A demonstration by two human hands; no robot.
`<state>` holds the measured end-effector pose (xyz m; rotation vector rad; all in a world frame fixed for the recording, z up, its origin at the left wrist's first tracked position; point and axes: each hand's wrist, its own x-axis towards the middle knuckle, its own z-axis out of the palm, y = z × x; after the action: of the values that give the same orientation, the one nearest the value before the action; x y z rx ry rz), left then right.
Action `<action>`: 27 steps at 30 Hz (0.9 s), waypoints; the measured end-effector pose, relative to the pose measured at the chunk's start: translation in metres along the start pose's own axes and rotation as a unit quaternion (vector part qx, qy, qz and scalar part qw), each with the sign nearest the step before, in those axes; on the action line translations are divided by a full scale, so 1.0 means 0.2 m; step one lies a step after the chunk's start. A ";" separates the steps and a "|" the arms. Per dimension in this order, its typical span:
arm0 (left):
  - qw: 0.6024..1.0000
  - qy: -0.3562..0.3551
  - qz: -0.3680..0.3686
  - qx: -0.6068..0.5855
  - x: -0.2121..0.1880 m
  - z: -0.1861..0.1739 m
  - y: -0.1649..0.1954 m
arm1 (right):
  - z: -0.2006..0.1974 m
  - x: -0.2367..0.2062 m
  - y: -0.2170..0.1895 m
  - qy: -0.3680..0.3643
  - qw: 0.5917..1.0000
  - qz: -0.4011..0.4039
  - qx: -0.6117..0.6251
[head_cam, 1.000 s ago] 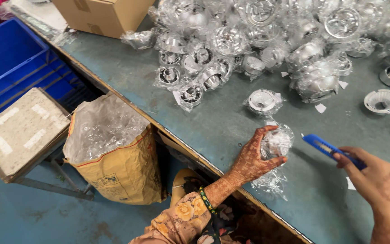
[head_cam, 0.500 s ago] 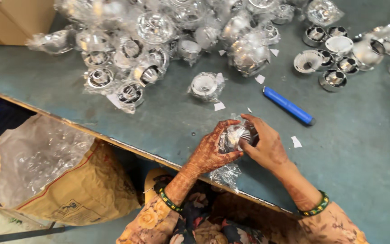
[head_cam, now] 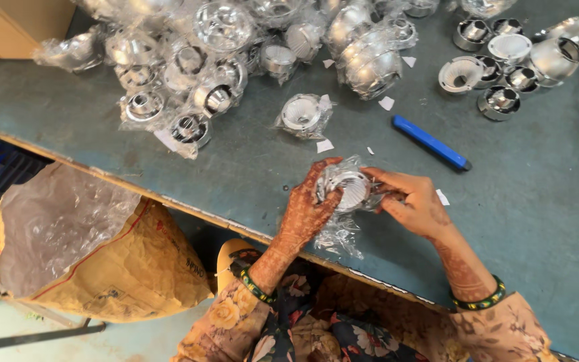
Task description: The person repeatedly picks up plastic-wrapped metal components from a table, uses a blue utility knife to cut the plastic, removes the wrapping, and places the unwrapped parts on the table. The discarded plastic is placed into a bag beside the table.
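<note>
both hands (head_cam: 363, 201) cup wrapped reflector (head_cam: 347, 189), seemingly fingertip-held.

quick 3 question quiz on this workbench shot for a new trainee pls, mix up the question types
1. True or false: both hands grip the same wrapped metal part.
2. Where does the blue tool lie? A) in the right hand B) on the table, apart from both hands C) inside the brown sack
3. Fill in: the loose wrapped part on the table lies nearer the ____ hand.

Key:
1. True; the left hand and right hand both hold it in its clear plastic.
2. B
3. left
</note>
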<state>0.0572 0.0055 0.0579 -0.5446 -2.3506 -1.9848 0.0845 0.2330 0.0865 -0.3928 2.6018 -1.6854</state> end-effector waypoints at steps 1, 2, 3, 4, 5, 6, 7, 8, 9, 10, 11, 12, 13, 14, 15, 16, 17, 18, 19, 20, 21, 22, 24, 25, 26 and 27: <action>1.000 -0.004 -0.011 -0.005 0.00 0.00 0.00 | 0.00 0.00 0.00 0.006 1.000 0.016 0.010; 1.000 -0.006 -0.023 -0.010 0.00 0.00 0.01 | 0.01 0.00 0.00 0.010 0.999 0.032 0.021; 0.999 -0.008 -0.037 -0.015 -0.01 0.00 0.02 | 0.02 0.00 0.00 0.032 0.998 0.045 -0.002; 1.000 -0.005 -0.023 -0.017 -0.01 0.00 0.03 | 0.04 0.00 0.00 0.054 0.997 0.056 -0.026; 1.000 -0.003 -0.008 -0.019 -0.02 0.01 0.03 | 0.06 0.00 0.01 0.075 0.994 0.067 -0.049; 1.000 -0.001 0.008 -0.021 -0.02 0.00 0.04 | 0.07 0.00 0.02 0.083 0.994 0.056 -0.050; 0.999 -0.015 -0.019 -0.025 -0.02 0.00 0.04 | 0.07 0.00 0.03 0.093 0.993 0.045 -0.050; 0.998 -0.030 -0.044 -0.031 -0.02 0.00 0.04 | 0.06 -0.01 0.05 0.105 0.993 0.034 -0.051; 0.996 -0.046 -0.069 -0.037 -0.02 0.00 0.04 | 0.06 0.00 0.07 0.106 0.993 0.037 -0.036; 0.996 -0.055 -0.052 -0.047 -0.02 -0.01 0.04 | 0.05 0.00 0.09 0.108 0.993 0.039 -0.022; 0.996 -0.064 -0.035 -0.057 -0.02 -0.01 0.03 | 0.03 0.00 0.11 0.111 0.993 0.042 -0.008; 0.995 -0.074 -0.017 -0.068 -0.02 -0.01 0.02 | 0.02 0.00 0.14 0.108 0.993 0.035 0.020; 0.994 -0.074 -0.011 -0.079 -0.01 -0.01 0.01 | 0.01 0.00 0.17 0.104 0.993 0.028 0.047; 0.993 -0.074 -0.005 -0.089 -0.01 -0.01 0.00 | 0.00 0.00 0.19 0.101 0.992 0.021 0.074; 0.992 -0.074 0.001 -0.098 -0.01 -0.01 -0.01 | 0.00 0.00 0.22 0.096 0.987 0.009 0.125; 0.991 -0.075 0.007 -0.108 -0.01 -0.01 -0.02 | 0.00 0.01 0.24 0.091 0.980 -0.002 0.176; 0.990 -0.077 0.013 -0.118 -0.01 -0.01 -0.04 | 0.00 0.01 0.26 0.087 0.970 -0.012 0.225; 0.988 -0.078 0.019 -0.129 0.00 -0.01 -0.05 | 0.00 0.01 0.27 0.086 0.961 -0.012 0.261; 0.984 -0.088 0.019 -0.152 0.00 -0.01 -0.06 | 0.01 0.01 0.28 0.085 0.951 -0.012 0.296; 0.979 -0.097 0.020 -0.176 0.00 -0.01 -0.07 | 0.01 0.01 0.29 0.083 0.940 -0.012 0.331; 0.974 -0.105 0.020 -0.200 0.01 -0.01 -0.08 | 0.01 0.01 0.30 0.097 0.948 -0.012 0.304; 0.975 -0.103 0.007 -0.195 0.01 -0.01 -0.08 | 0.02 0.02 0.30 0.111 0.954 -0.011 0.277; 0.977 -0.100 -0.020 -0.186 0.01 0.00 -0.10 | 0.04 0.04 0.31 0.149 0.974 -0.020 0.167; 0.973 -0.100 -0.022 -0.207 0.01 0.01 -0.10 | 0.05 0.05 0.31 0.173 0.981 -0.030 0.082; 0.968 -0.101 -0.022 -0.228 0.02 0.02 -0.11 | 0.06 0.06 0.30 0.197 0.980 -0.040 -0.002; 0.963 -0.103 -0.023 -0.249 0.02 0.03 -0.12 | 0.08 0.07 0.30 0.179 0.983 -0.040 0.024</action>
<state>0.0477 0.0084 0.0351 -0.7470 -1.9572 -2.6744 0.0605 0.2389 0.0286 -0.2110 2.8126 -2.0093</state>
